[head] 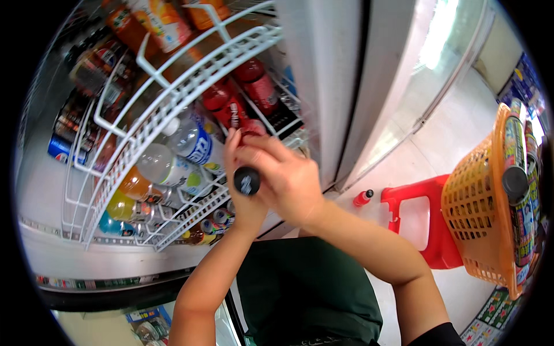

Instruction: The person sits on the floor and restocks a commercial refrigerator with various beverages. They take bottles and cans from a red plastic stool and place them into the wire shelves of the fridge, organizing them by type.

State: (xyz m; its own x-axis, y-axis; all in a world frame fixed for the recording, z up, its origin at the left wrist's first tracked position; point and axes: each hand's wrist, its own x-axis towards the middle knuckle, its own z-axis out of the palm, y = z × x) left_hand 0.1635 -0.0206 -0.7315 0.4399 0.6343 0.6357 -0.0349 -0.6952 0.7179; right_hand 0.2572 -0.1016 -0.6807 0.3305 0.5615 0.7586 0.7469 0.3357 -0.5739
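Both hands meet around a bottle with a black cap (247, 181), held at the front of a white wire shelf (173, 93) in a drinks cooler. My left hand (246, 203) wraps the bottle from below and behind the cap. Over its body lies my right hand (281, 177), fingers bent; most of the bottle is hidden by the hands. Just beyond the fingertips, bottles of red drink (225, 104) lie between the shelf wires. To the left are a clear bottle with a blue label (197, 140) and a clear bottle with a green and white label (171, 168).
An orange plastic basket (471, 190) packed with cans stands on a red plastic stool (433, 186) at the right. A small red bottle (362, 198) with a black cap stands on the floor beside the stool. The cooler's door frame (342, 86) rises right of the hands.
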